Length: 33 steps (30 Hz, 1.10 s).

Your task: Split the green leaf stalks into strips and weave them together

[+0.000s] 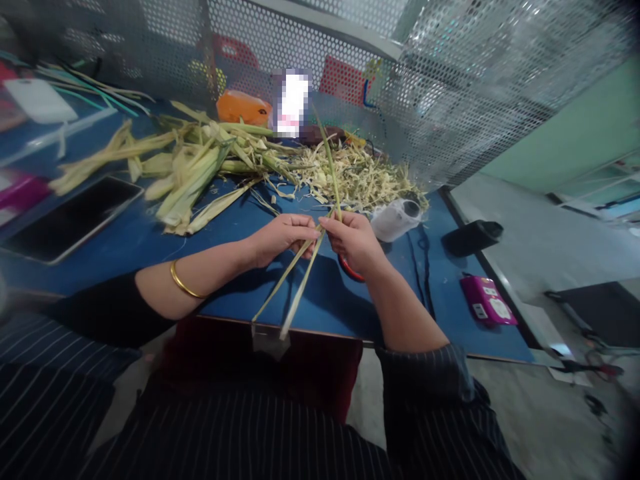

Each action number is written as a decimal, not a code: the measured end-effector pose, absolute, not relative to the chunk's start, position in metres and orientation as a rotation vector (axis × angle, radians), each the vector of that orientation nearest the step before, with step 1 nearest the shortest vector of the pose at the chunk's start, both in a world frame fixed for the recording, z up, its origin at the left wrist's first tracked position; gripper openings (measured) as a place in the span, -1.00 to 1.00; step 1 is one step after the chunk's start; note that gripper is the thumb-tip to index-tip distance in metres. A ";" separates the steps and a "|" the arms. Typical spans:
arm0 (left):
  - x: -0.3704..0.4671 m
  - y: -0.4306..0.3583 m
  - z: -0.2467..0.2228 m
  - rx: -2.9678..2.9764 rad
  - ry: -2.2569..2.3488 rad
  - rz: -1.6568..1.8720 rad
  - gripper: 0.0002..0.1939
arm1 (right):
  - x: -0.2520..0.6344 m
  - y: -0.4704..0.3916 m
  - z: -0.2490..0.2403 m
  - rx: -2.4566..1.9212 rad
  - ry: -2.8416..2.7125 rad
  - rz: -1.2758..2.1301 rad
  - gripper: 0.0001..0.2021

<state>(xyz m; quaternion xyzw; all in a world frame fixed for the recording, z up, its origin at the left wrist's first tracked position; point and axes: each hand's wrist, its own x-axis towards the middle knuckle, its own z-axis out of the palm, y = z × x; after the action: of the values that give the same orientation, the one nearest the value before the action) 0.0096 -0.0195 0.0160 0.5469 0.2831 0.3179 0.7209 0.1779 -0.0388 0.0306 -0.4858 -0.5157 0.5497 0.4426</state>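
Running away from the fingertips, a narrow husk strand (pixel 331 160) is held over the middle of the blue table (pixel 335 310). It is pinched by the right hand (pixel 354 243) between thumb and curled fingers. By the left hand (pixel 286 240), closed just beside it, the strand is gripped as well, between thumb and fingertips. Below the hands, two loose ends (pixel 301 287) are spread in a narrow V toward the table's near edge. A gold bangle (pixel 184 281) is worn on the left forearm. Under the right hand, a red handle (pixel 351 271) is partly hidden. Just beyond that hand, a white roll (pixel 394 221) is laid on its side, close to a heap of shredded husk (pixel 360 177). Farther left, long husks (pixel 200 167) are piled, with an orange bag (pixel 243 108) set behind them. Nearer the left forearm, a phone (pixel 73 219) is laid flat, dark side up. On the right, a purple packet (pixel 487 300) is placed near the table's side edge. Along the back, the table is bordered by a metal mesh (pixel 320 40).
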 end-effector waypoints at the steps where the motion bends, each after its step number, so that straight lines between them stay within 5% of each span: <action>1: 0.010 -0.019 0.015 1.245 0.648 0.706 -0.84 | 0.177 -0.039 0.030 -1.219 -1.295 1.332 -0.61; 14: 0.008 -0.015 0.017 1.124 0.793 0.759 -0.79 | 0.195 -0.038 0.049 -0.908 -1.115 1.679 -0.68; 23: 0.007 -0.007 0.018 0.931 0.931 0.837 -0.79 | 0.224 -0.043 0.079 -0.663 -1.053 1.219 -0.63; 33: 0.019 -0.021 0.015 0.840 0.782 0.823 -0.81 | 0.168 -0.035 0.022 -1.091 -1.101 1.283 -0.62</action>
<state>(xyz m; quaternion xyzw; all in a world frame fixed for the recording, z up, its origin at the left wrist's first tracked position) 0.0190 -0.0210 0.0153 0.3862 0.3593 0.3782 0.7608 0.1679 -0.0351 0.0216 -0.4579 -0.4624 0.5385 0.5353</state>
